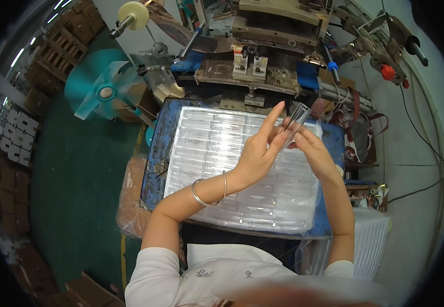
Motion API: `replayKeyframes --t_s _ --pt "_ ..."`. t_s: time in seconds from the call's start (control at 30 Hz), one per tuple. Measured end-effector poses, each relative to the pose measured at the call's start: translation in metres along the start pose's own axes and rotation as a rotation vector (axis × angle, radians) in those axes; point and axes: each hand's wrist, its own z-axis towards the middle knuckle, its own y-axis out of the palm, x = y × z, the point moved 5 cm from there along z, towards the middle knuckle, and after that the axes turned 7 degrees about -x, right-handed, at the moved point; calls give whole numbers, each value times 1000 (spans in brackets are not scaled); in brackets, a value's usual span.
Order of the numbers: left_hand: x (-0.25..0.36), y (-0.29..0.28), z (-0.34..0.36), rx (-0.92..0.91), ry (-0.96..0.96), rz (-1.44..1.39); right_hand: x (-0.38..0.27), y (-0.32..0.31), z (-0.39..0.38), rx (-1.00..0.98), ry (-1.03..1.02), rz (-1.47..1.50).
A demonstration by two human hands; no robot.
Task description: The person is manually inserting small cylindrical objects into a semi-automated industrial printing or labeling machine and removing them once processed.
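A clear, narrow plastic case is tilted up above the far right part of a tray. My left hand pinches it from the left, with the index finger stretched out past it. From the right, my right hand has thumb and fingers closed on its lower part. The fingers partly cover the case, so its lower end is hard to see. Beneath both hands lies a clear plastic tray, filled with rows of similar clear pieces.
The tray rests on a blue worktable. Behind it stands a press-like machine with a metal clamp block. A turquoise fan is at the left, a plastic-wrapped carton beside the table. Stacked clear trays stand at right.
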Motion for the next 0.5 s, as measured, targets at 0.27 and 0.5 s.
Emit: replayKeyframes --t_s 0.27,0.5 --pt "-5 -31 48 158 238 1008 -10 -49 32 224 -119 26" --pt "-21 -25 135 307 480 1235 -14 -111 43 615 -114 38"
